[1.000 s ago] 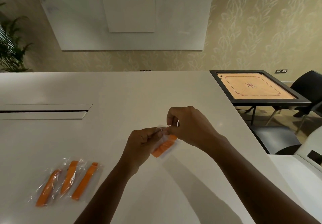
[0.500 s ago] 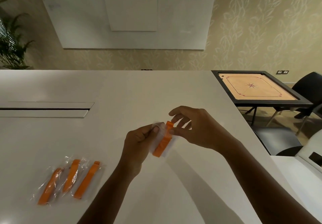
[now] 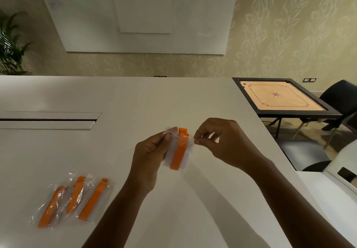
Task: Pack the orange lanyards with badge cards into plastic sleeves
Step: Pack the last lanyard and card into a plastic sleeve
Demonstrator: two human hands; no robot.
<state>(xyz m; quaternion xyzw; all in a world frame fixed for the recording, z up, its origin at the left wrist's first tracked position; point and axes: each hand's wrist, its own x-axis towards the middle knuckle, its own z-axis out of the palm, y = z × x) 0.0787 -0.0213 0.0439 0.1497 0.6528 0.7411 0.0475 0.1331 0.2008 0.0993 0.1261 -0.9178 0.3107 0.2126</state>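
Above a white table, the left hand grips one side of a clear plastic sleeve holding an orange lanyard. The right hand pinches the sleeve's opposite top edge. Three packed sleeves lie side by side near the table's front left. A cable slot sits far left. Past the right edge stand a carrom board and chairs.

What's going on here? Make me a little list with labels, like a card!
left hand: pinches one edge of the plastic sleeve
right hand: pinches the sleeve's other edge
orange lanyard: partly in the sleeve, top poking out
packed sleeves: three, side by side on the white table
nearby: carrom board
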